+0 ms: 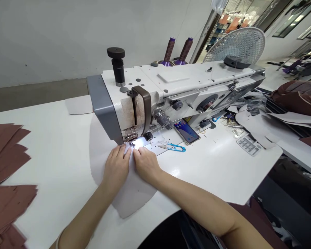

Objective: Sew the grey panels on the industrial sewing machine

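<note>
A pale grey piece of material [134,193] lies on the white table under the needle area of a sewing machine [145,83]. My left hand [118,166] rests flat on it, fingers stretched toward the lit presser foot [131,143]. Just right of the foot, my right hand [146,162] is closed, its fingers curled at the material; what they grip, if anything, is hidden. Both hands are close together, thumbs near the needle. Blue thread snips [175,147] lie to the right of my right hand.
Stacks of brown pieces [7,148] lie at the left. A phone [187,131] leans by the machine's base. Behind stand two brown thread cones [169,50] and a fan [238,45]. Scraps and brown material [298,97] are at the right.
</note>
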A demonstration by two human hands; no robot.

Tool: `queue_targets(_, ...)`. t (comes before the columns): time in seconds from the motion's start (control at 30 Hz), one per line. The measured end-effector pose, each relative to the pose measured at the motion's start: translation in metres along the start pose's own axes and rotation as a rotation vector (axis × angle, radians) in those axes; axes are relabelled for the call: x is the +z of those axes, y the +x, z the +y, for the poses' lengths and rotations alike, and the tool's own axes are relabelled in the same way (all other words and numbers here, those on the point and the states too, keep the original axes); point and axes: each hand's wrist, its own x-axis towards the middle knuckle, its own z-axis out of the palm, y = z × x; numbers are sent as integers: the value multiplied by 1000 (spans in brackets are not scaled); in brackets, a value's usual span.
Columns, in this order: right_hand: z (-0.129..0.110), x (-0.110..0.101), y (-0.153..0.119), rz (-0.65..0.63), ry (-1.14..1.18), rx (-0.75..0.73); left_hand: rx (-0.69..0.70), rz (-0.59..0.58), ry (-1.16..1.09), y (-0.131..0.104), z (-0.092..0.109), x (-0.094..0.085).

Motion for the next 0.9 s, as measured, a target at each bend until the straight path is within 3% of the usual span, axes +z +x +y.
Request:
queue_targets(0.37, 1, 0, 2, 18, 91, 162, -4, -31, 42, 2, -7, 2)
queue_targets(0.9, 0, 3, -2, 0, -16, 63, 44, -17, -18, 3, -4, -4)
